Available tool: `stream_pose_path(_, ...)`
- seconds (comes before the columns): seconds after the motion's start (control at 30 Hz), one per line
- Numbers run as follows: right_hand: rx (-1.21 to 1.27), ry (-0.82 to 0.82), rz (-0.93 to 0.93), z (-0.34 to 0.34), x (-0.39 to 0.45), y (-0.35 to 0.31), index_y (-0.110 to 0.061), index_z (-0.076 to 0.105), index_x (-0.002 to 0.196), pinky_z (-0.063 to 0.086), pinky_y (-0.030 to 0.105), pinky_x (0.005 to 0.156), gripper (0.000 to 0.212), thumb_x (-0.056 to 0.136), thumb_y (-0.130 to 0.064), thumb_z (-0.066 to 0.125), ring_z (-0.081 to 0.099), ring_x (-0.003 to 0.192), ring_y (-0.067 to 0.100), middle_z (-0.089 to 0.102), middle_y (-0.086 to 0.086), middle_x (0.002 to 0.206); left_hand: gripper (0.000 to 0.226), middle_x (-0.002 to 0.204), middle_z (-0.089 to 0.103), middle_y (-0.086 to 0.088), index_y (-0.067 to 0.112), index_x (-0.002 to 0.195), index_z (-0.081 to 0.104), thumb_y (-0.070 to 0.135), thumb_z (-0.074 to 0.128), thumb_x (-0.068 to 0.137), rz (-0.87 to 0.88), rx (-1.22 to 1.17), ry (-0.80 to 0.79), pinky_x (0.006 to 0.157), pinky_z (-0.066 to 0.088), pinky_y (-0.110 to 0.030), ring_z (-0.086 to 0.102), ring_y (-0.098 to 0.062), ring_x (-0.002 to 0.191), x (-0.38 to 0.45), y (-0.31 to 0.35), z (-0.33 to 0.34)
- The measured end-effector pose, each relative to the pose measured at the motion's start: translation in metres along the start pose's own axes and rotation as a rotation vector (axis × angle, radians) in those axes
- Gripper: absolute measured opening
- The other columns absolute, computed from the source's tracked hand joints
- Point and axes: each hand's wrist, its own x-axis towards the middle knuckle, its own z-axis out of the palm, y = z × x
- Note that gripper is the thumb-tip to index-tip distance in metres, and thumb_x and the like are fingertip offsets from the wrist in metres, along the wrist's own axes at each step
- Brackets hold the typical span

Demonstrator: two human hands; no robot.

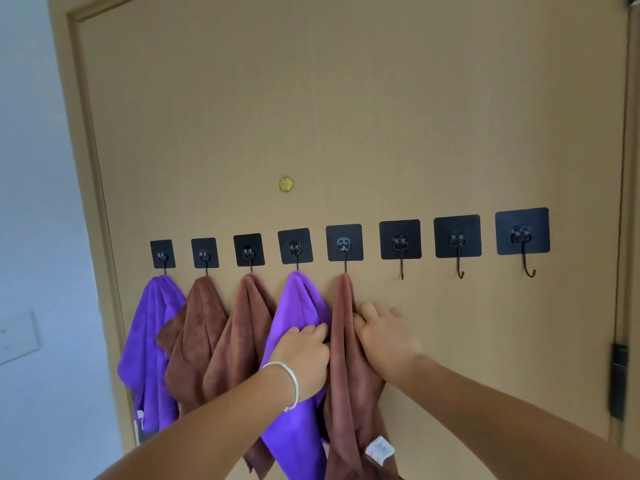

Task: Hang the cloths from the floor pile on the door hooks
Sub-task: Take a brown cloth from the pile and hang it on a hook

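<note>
Five cloths hang on the door hooks, long axes vertical. Fifth brown cloth — left hand and right hand pinch its edges; fingertips hidden, bottom cut off.

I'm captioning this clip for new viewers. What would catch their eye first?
Two purple cloths blaze among three brown cloths on the five left hooks; three hooks to the right hang bare. At the fifth, both hands, left and right, flank the brown cloth.
</note>
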Motion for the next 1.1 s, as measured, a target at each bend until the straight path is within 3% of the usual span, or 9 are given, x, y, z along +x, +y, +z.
stream_pose_path(0.13,0.077,-0.107,-0.036,0.014,-0.006,-0.003,-0.007,0.021,0.15,0.038,0.039,0.101,0.052,0.1,-0.017,0.034,0.046,0.126,0.031,0.045,0.014,0.142,0.043,0.126,0.047,-0.007,0.014,0.129,0.052,0.019,0.041,0.088,0.106,0.056,-0.038,0.089,0.032,-0.041,0.044,-0.031,0.108,-0.008,-0.003,0.003)
stream_pose_path(0.27,0.117,-0.059,-0.074,0.016,-0.015,0.002,-0.013,0.038,0.141,0.045,0.037,0.087,0.05,0.092,-0.019,0.047,0.058,0.11,0.031,0.058,0.008,0.127,0.032,0.114,0.058,-0.009,0.011,0.114,0.058,0.019,0.044,0.086,0.238,0.157,-0.105,0.087,0.035,-0.042,0.049,-0.031,0.104,-0.013,-0.006,-0.005)
stream_pose_path(0.33,0.118,-0.015,-0.086,0.013,-0.019,0.007,-0.016,0.05,0.128,0.047,0.036,0.08,0.041,0.087,-0.02,0.051,0.061,0.101,0.032,0.063,0.006,0.118,0.023,0.098,0.063,-0.008,0.013,0.097,0.065,0.02,0.045,0.085,0.288,0.116,-0.012,0.079,0.04,-0.039,0.056,-0.03,0.093,-0.011,-0.016,-0.022)
stream_pose_path(0.43,0.162,0.046,-0.067,0.001,-0.023,0.018,-0.016,0.06,0.113,0.045,0.034,0.071,0.03,0.084,-0.018,0.053,0.062,0.093,0.032,0.065,0.005,0.108,0.023,0.073,0.06,0.0,0.019,0.074,0.065,0.027,0.047,0.086,0.263,0.005,0.333,0.06,0.044,-0.033,0.058,-0.023,0.069,-0.003,-0.043,-0.044)
stream_pose_path(0.57,0.124,0.151,-0.083,-0.02,-0.036,0.043,-0.013,0.065,0.078,0.04,0.03,0.049,0.013,0.066,-0.009,0.071,0.059,0.058,0.03,0.061,0.006,0.069,0.03,0.082,0.061,-0.002,0.015,0.086,0.068,0.032,0.043,0.091,0.178,-0.114,0.568,0.065,0.043,-0.036,0.058,-0.026,0.074,0.016,-0.051,-0.06)
stream_pose_path(0.67,0.112,0.229,-0.096,-0.024,-0.051,0.068,-0.01,0.067,0.085,0.045,0.035,0.054,0.014,0.074,-0.007,0.059,0.057,0.062,0.031,0.061,0.007,0.074,0.024,0.095,0.065,-0.002,0.015,0.095,0.069,0.029,0.051,0.088,0.268,-0.155,0.699,0.071,0.044,-0.036,0.061,-0.025,0.083,0.032,-0.025,-0.062)
stream_pose_path(0.87,0.017,0.335,-0.097,-0.042,-0.087,0.108,-0.009,0.068,0.079,0.042,0.032,0.047,0.016,0.066,0.001,0.066,0.051,0.053,0.027,0.058,0.006,0.068,0.026,0.105,0.063,-0.001,0.017,0.105,0.066,0.029,0.055,0.085,0.482,-0.242,0.76,0.081,0.043,-0.038,0.059,-0.024,0.096,0.063,0.038,-0.062)
stream_pose_path(1.1,-0.267,0.134,0.182,-0.07,-0.142,0.119,-0.013,0.068,0.087,0.046,0.034,0.053,0.015,0.074,-0.007,0.063,0.053,0.059,0.022,0.06,0.004,0.078,0.047,0.12,0.059,0.0,0.017,0.127,0.056,0.04,0.056,0.086,0.619,-0.316,0.754,0.1,0.039,-0.039,0.053,-0.022,0.113,0.092,0.087,-0.083)
